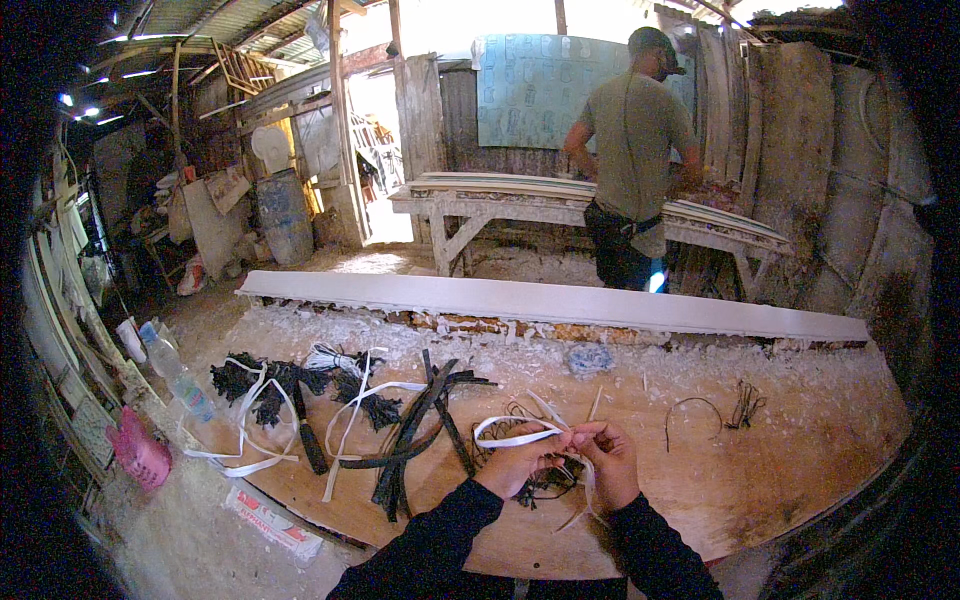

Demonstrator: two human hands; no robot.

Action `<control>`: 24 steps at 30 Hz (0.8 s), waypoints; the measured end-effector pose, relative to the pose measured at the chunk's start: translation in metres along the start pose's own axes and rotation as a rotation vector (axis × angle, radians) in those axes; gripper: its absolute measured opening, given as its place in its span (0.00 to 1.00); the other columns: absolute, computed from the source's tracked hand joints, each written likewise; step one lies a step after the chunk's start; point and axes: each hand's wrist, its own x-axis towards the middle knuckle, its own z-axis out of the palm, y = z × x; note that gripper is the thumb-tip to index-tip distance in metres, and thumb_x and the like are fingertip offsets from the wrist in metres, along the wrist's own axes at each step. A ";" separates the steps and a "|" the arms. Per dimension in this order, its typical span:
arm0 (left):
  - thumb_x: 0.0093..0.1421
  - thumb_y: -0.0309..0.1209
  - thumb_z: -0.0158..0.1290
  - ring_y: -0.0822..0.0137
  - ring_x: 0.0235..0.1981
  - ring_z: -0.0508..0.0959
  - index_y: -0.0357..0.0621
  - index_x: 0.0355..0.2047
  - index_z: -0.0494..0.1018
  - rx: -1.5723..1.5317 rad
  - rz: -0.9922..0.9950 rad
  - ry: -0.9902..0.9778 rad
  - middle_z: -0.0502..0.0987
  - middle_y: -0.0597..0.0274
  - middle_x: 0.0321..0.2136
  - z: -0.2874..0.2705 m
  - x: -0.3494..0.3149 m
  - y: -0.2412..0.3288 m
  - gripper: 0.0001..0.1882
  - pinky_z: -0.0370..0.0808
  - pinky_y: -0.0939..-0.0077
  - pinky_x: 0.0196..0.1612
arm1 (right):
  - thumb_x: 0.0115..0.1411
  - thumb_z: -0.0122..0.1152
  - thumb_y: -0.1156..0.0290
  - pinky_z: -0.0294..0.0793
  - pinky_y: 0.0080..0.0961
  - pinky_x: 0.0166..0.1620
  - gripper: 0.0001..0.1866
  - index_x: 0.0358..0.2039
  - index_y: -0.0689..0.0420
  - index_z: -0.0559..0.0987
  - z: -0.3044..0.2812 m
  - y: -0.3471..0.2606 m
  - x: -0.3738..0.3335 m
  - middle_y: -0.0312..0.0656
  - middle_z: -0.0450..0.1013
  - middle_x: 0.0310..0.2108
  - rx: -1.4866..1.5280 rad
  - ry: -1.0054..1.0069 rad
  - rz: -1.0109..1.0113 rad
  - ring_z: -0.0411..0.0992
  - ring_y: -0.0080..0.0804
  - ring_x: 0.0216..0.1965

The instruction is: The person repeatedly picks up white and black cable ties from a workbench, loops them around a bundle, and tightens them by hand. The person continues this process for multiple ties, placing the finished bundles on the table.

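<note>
Close together over the near part of a wooden board (pixel 720 480), my two hands pinch a white strip. My left hand (pixel 520 468) is closed on the white strip (pixel 505 438), which forms a loop to the left. Fingertips of my right hand (pixel 612 458) meet it at the crossing, and loose ends hang below. Thin dark cords (pixel 548 487) lie under and between my hands, partly hidden. Just left of them rest flat black strips (pixel 408 455). Farther left are a dark-handled tool (pixel 308 440), bundles of black cords (pixel 268 390) and more white strips (pixel 245 465).
A long white moulding (pixel 560 302) runs along the board's far edge, with white residue before it. Small cord coils (pixel 744 405) lie at right. On the left are a plastic bottle (pixel 175 370) and pink container (pixel 140 450). Another person (pixel 640 150) stands at a far bench (pixel 500 205).
</note>
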 end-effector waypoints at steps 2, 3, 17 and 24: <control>0.52 0.30 0.53 0.72 0.32 0.74 0.40 0.33 0.71 -0.002 0.011 0.041 0.75 0.63 0.30 -0.001 0.001 0.000 0.09 0.72 0.81 0.32 | 0.51 0.58 0.76 0.71 0.20 0.36 0.04 0.28 0.62 0.74 0.000 0.001 0.000 0.39 0.73 0.26 -0.031 -0.021 -0.016 0.71 0.25 0.28; 0.52 0.29 0.54 0.71 0.32 0.74 0.40 0.33 0.71 -0.004 0.015 0.062 0.75 0.62 0.31 -0.002 0.001 -0.001 0.09 0.72 0.80 0.32 | 0.51 0.57 0.76 0.71 0.20 0.36 0.05 0.29 0.62 0.75 -0.001 0.002 0.001 0.39 0.74 0.26 -0.045 -0.039 -0.027 0.71 0.24 0.28; 0.52 0.29 0.53 0.72 0.28 0.74 0.43 0.29 0.70 0.095 0.128 -0.082 0.73 0.65 0.25 0.001 -0.002 0.008 0.05 0.72 0.80 0.32 | 0.53 0.55 0.74 0.66 0.17 0.30 0.04 0.26 0.61 0.74 -0.002 -0.006 0.000 0.36 0.71 0.22 -0.060 -0.228 0.067 0.68 0.22 0.23; 0.51 0.29 0.55 0.77 0.24 0.73 0.42 0.29 0.72 0.198 0.193 -0.063 0.75 0.66 0.25 -0.001 -0.001 0.007 0.07 0.69 0.86 0.27 | 0.54 0.53 0.73 0.67 0.18 0.30 0.05 0.29 0.61 0.73 -0.003 -0.015 0.000 0.38 0.70 0.25 0.094 -0.294 0.296 0.69 0.24 0.24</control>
